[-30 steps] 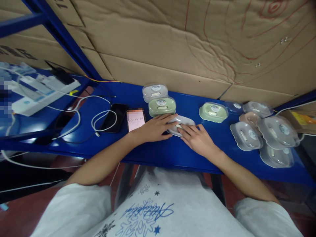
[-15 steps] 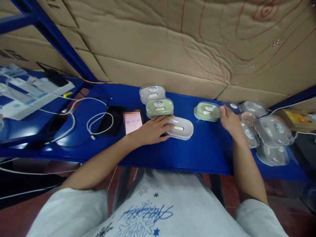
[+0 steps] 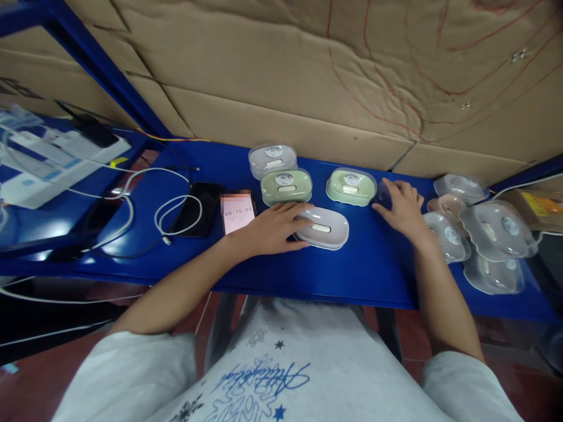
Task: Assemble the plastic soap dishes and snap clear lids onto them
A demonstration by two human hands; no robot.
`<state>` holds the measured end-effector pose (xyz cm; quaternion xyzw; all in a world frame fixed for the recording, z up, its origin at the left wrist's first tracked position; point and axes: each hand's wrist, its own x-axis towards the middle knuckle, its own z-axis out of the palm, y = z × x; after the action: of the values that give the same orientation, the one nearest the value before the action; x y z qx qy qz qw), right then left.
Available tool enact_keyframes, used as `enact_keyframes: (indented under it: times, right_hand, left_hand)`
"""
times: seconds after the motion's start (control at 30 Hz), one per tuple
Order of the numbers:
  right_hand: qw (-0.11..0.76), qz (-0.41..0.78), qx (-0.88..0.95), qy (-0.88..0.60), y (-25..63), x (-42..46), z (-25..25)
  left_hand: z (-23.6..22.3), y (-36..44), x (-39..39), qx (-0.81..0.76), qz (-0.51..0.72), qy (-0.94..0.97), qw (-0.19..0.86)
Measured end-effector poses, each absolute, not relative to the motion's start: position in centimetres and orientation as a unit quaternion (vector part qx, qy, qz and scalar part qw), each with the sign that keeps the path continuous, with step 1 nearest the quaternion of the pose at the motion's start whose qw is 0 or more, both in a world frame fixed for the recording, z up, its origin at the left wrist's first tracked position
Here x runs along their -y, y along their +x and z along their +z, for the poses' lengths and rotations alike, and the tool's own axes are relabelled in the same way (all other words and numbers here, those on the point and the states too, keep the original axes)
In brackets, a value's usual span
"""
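Note:
My left hand [image 3: 284, 230] rests on the left end of a pale grey oval soap dish [image 3: 333, 230], thumb over its rim and fingers curved around it. This dish has no clear lid on it. My right hand [image 3: 404, 211] grips a clear plastic lid [image 3: 384, 194] between thumb and fingers, low over the table; much of the lid is hidden by the hand. Just left of it sits a lidded green soap dish [image 3: 350, 189]. Behind my left hand are another lidded green soap dish [image 3: 287, 186] and a lidded pale soap dish [image 3: 271, 160].
Several lidded soap dishes [image 3: 497, 230] are piled at the right, near a cardboard box [image 3: 539, 205]. A phone showing a timer [image 3: 237, 212], a dark phone [image 3: 197, 208] and a white cable [image 3: 178, 202] lie at left. Cardboard [image 3: 272, 99] walls the back of the blue table [image 3: 352, 275].
My right hand has shifted slightly left and opened its thumb wider around the clear lid, which came along. The right-hand green soap dish has slid left. My left hand stays on the pale dish.

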<state>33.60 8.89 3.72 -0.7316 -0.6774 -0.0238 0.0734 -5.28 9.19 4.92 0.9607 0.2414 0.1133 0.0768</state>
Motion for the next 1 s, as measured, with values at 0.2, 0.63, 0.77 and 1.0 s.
enact_keyframes:
  times: [0.2,0.63,0.77,1.0]
  right_hand:
    - [0.027,0.028,0.681,-0.731,34.9,-7.8,4.7]
    - [0.116,0.162,0.813,-0.548,30.3,-4.5,6.5]
    - [0.205,0.188,0.823,-0.494,28.0,-4.4,7.3]
    - [0.148,0.05,0.898,-0.411,21.9,-3.0,4.7]
  left_hand:
    - [4.9,-5.3,-9.1,-0.27,0.12,0.945,0.137]
    - [4.4,-5.3,-9.6,-0.285,0.143,0.918,0.237]
    - [4.3,-5.2,-9.4,-0.292,0.146,0.912,0.249]
    - [4.0,-5.4,-9.6,-0.294,0.151,0.908,0.259]
